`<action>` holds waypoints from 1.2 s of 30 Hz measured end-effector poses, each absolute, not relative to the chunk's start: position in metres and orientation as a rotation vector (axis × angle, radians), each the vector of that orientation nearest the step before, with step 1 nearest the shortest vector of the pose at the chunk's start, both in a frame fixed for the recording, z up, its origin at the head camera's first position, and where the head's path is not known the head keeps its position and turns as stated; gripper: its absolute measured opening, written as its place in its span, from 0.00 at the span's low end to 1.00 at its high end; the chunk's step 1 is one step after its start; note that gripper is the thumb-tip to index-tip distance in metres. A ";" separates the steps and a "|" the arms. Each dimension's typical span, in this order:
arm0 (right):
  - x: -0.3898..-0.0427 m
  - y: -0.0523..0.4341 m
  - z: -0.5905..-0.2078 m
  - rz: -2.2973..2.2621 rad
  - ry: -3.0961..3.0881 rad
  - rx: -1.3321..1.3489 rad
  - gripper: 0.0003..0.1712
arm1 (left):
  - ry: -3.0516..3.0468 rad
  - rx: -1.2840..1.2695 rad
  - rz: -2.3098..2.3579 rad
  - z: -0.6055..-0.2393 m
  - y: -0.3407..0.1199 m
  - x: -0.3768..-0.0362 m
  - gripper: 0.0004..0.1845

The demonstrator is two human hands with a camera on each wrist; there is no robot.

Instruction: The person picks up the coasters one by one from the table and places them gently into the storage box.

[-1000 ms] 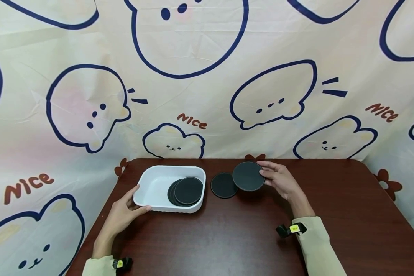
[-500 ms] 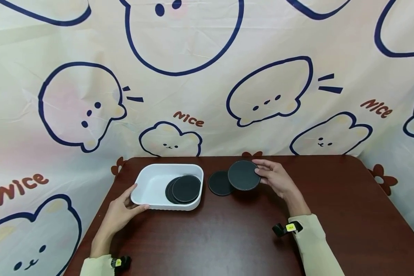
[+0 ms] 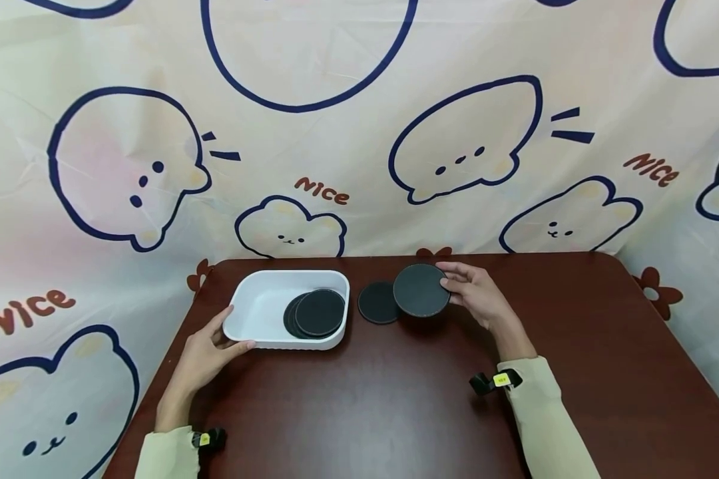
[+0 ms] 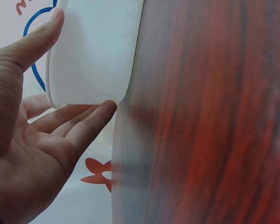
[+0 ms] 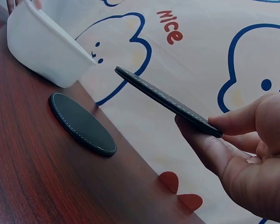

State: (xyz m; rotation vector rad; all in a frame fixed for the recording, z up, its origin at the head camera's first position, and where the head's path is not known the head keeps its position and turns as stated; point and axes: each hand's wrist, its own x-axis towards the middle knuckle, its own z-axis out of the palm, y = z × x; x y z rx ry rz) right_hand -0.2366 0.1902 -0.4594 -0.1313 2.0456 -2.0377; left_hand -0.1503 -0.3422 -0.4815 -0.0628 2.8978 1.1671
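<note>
While right hand [image 3: 476,293] pinches raised coaster [image 3: 421,290] — left [image 3: 206,351] gripping tray [image 3: 257,319] corner — another coaster [image 3: 378,303] flat between.

The backdrop cloth [image 3: 359,133] carries the one word that can be read, "Nice", in red-brown letters. It stands far behind the table's middle above a small bear outline [image 3: 321,190], at the far right beside another bear [image 3: 652,169], and at the near left [image 3: 20,311]. The right wrist view shows it too [image 5: 170,27]. The yellow tags at the wrists are too small to read.
</note>
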 end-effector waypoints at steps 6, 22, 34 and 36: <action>-0.235 0.190 -0.457 -2.036 2.047 -0.119 0.30 | 2.899 -0.064 1.164 -0.481 -0.342 -0.151 0.59; -0.228 0.153 -0.455 -2.070 1.922 -0.142 0.29 | 2.878 -0.091 1.138 -0.479 -0.340 -0.149 0.60; -0.228 0.113 -0.460 -2.134 1.779 -0.145 0.29 | 2.873 -0.102 1.118 -0.480 -0.339 -0.148 0.61; -0.229 0.106 -0.460 -2.140 1.763 -0.149 0.29 | 2.879 -0.098 1.118 -0.479 -0.339 -0.149 0.61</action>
